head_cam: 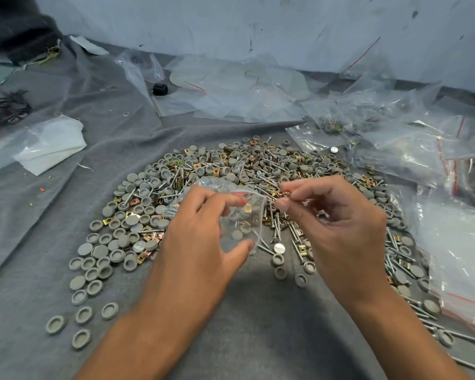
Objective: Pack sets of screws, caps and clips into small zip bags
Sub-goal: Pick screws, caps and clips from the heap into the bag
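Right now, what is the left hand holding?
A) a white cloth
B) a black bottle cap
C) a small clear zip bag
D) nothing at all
C: the left hand has its grip curled round a small clear zip bag held open, with grey caps and a brass clip visible inside.

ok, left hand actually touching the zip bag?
Touching. The head view shows the left hand holding the small zip bag: fingertips on its red-striped upper rim, thumb on the lower edge, keeping its mouth open.

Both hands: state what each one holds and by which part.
The left hand holds a small zip bag open by its mouth rim. The right hand pinches something small at its fingertips; what it is cannot be told.
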Demonstrator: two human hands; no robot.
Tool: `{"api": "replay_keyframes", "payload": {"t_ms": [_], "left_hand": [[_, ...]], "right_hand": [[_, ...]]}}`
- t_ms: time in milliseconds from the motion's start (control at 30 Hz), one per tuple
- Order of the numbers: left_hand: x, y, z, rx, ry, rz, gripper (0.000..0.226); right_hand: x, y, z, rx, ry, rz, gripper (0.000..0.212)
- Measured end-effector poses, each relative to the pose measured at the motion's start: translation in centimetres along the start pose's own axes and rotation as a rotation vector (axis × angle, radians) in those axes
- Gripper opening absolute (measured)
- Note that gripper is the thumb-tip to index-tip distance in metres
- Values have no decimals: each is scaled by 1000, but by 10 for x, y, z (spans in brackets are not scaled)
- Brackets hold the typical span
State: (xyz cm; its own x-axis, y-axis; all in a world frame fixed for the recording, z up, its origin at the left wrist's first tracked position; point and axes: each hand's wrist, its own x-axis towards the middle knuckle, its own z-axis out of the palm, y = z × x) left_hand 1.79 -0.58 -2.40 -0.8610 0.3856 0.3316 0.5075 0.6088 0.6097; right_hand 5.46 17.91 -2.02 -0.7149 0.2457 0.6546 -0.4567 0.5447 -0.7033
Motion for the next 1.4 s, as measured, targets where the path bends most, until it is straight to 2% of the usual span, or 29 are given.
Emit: {"api": "replay_keyframes", "payload": {"t_ms": [133, 200, 333, 467, 600, 733, 800, 867, 900, 1000, 1067, 1100, 1200, 1400], "left_hand": [[0, 1, 0, -21, 3, -4, 53], [0, 3, 0, -20, -4, -6, 54], [0, 3, -2, -38, 30, 15, 49], [-2, 7, -7, -47, 87, 146, 35], [-2, 8, -13, -8, 66, 267, 47], [4, 3, -17, 19, 211, 375, 38], [6, 0, -22, 15, 294, 349, 41], [8, -1, -29, -111, 373, 230, 41], [9, -1, -31, -248, 400, 154, 38], [17, -3, -41, -713, 460, -73, 29], [24, -5, -50, -1101, 412, -224, 28], [26, -7, -53, -1235, 374, -274, 30], [29, -11, -61, -1375, 325, -339, 32], [30, -21, -66, -1529, 288, -450, 6]], "right_hand": [[-2, -5, 3, -166, -94, -133, 11], [-4, -6, 5, -200, -177, -182, 14], [-2, -1, 0, -241, -186, -153, 16], [1, 6, -7, -337, -307, -117, 32], [6, 5, -12, -314, -237, -182, 14], [11, -1, -16, -277, -132, -224, 10], [12, -4, -16, -269, -129, -210, 11], [10, -5, -18, -275, -210, -97, 15], [9, -4, -21, -302, -311, -1, 18], [-3, 10, -31, -530, -772, 235, 27], [-10, 17, -33, -634, -939, 262, 39], [-12, 19, -33, -645, -952, 264, 41], [-13, 21, -30, -630, -916, 251, 39], [-15, 20, -26, -623, -916, 243, 28]]}}
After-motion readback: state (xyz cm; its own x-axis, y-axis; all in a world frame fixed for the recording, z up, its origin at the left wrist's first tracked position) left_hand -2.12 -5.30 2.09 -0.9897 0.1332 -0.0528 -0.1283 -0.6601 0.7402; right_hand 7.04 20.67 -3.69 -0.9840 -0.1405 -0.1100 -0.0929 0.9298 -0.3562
